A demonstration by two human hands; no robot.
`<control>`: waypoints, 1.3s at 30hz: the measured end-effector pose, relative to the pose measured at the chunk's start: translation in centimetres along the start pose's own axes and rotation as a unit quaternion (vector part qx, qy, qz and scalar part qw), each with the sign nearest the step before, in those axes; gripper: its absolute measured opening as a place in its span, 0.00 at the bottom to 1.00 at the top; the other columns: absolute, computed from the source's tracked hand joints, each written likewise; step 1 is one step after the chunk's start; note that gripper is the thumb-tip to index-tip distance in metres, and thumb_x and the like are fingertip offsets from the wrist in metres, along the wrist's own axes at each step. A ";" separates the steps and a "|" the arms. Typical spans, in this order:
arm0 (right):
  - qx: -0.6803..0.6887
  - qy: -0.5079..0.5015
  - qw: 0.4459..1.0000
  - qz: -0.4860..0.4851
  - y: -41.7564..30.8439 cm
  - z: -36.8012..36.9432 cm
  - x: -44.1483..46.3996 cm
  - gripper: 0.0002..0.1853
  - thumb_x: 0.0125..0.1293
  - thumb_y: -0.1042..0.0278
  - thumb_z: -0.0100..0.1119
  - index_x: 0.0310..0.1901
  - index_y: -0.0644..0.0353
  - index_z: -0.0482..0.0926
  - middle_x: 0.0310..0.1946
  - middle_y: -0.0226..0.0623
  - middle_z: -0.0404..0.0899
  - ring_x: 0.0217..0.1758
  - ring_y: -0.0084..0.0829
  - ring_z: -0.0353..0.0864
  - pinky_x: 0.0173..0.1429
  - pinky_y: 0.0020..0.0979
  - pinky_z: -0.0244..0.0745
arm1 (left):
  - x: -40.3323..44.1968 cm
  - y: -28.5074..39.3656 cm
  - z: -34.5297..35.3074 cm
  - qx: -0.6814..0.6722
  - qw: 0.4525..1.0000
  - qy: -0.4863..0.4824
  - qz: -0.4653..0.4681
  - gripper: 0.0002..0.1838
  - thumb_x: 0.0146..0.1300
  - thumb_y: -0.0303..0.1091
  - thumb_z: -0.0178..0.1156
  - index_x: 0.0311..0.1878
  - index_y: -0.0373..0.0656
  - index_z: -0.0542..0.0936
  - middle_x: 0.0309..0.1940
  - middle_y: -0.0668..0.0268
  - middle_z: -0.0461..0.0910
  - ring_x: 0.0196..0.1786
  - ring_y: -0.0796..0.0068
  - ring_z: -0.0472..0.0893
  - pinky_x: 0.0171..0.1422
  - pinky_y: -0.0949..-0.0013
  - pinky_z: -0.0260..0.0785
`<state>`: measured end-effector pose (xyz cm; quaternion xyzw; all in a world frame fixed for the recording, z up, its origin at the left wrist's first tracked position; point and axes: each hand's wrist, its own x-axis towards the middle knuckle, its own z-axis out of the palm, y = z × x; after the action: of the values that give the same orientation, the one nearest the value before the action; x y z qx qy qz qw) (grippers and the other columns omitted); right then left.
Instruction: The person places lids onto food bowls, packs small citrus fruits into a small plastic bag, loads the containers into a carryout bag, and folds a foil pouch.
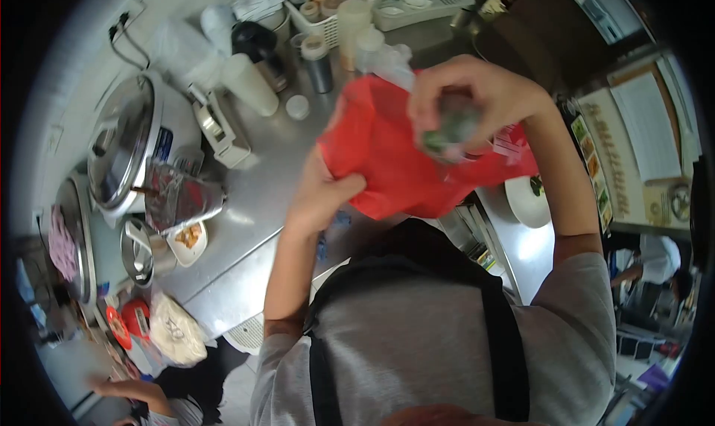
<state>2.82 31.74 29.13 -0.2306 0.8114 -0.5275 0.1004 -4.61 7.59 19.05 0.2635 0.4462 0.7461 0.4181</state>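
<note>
A red bag point(387, 150) is held up in front of my chest. My left hand point(324, 195) is closed on its left side, thumb pressed against the red material. Above the bag's right part is my right hand point(480, 98), its fingers curled round a small clear container point(453, 128) with something green inside. Motion blurs that container, and I cannot make out its exact contents. A label with print point(510, 141) shows at the bag's right side, just below my right hand. Behind the bag's top edge is a crumpled clear plastic bag point(395, 62).
A steel counter point(253, 191) carries a tape dispenser point(220, 132), a large lidded cooker point(126, 139), a white dish of food point(186, 242) and several bottles. A white bowl point(527, 202) stands at right. Another person's hand point(123, 389) shows at lower left; another person point(655, 258) is far right.
</note>
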 end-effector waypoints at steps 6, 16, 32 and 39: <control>-0.240 0.135 0.953 0.125 11.5 0.4 -1.8 0.22 0.46 0.71 0.66 0.48 0.55 0.78 0.42 0.36 0.81 0.43 0.36 0.81 0.50 0.35 0.74 | 3.3 6.7 4.8 0.066 0.992 -0.094 0.048 0.43 0.42 0.13 0.48 0.69 0.27 0.55 0.71 0.64 0.56 0.64 0.82 0.65 0.67 0.76 0.55; -0.455 -0.092 0.768 0.441 -3.3 -5.6 -18.8 0.22 0.56 0.43 0.58 0.31 0.57 0.83 0.29 0.42 0.79 0.43 0.42 0.76 0.51 0.40 0.69 | 5.2 9.9 2.9 0.220 0.969 0.095 0.054 0.33 0.54 0.28 0.52 0.66 0.30 0.64 0.50 0.61 0.78 0.51 0.78 0.77 0.56 0.74 0.69; -0.728 0.081 0.678 0.065 -10.8 -23.5 -30.5 0.16 0.38 0.71 0.67 0.25 0.59 0.67 0.21 0.38 0.68 0.30 0.42 0.68 0.57 0.41 0.63 | 28.2 19.3 20.7 0.491 0.821 0.004 0.292 0.25 0.64 0.30 0.45 0.65 0.42 0.68 0.32 0.64 0.80 0.34 0.82 0.77 0.40 0.80 0.70; -0.840 0.084 0.515 0.148 -12.9 -31.6 -38.0 0.19 0.42 0.65 0.67 0.33 0.59 0.67 0.29 0.39 0.72 0.40 0.43 0.72 0.65 0.44 0.59 | 42.0 18.0 29.1 0.337 0.904 -0.097 0.243 0.21 0.65 0.29 0.45 0.61 0.42 0.71 0.34 0.65 0.80 0.32 0.78 0.80 0.40 0.74 0.76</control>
<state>26.61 71.25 51.07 -0.0390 0.9037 0.4055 -0.1318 -10.82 52.12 49.34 0.5601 0.5504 0.6003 0.1516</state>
